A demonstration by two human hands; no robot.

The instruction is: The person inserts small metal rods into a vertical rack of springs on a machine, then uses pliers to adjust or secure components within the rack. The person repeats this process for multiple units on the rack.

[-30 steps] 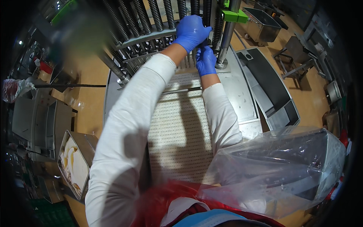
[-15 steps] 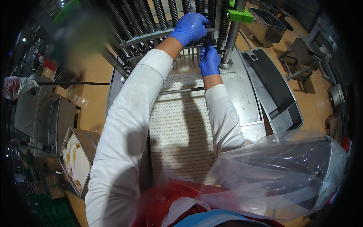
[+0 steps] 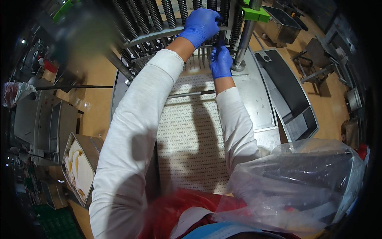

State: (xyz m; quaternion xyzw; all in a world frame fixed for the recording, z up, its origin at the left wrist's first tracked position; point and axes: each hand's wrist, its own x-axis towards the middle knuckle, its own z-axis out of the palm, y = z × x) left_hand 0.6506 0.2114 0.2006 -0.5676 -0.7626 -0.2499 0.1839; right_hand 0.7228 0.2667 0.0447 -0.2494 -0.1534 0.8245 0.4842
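In blue gloves, both my hands work at the right side of a metal needle head hung with black coil springs (image 3: 168, 15). My left hand (image 3: 202, 26) is the higher one, resting over the curved metal plate (image 3: 153, 38), its fingers curled in among the springs. Just below it and to the right, my right hand (image 3: 221, 61) has its fingers bent upward beside a dark upright rod (image 3: 221, 38). What either hand's fingertips pinch is hidden. Thin needles (image 3: 197, 59) point down from the head above a white, patterned conveyor belt (image 3: 187, 139).
A steel bar (image 3: 193, 94) crosses the belt. Thick steel posts stand on both sides, a green clamp (image 3: 256, 14) on the right one. Clear plastic sheeting (image 3: 294, 183) bulges at lower right. A steel tub (image 3: 81, 169) with pale contents stands left; a dark-lined tray (image 3: 284, 87) lies right.
My left hand has shifted slightly upward along the springs. The right hand stays nearly in place. The plastic sheeting at lower right has shifted a little.
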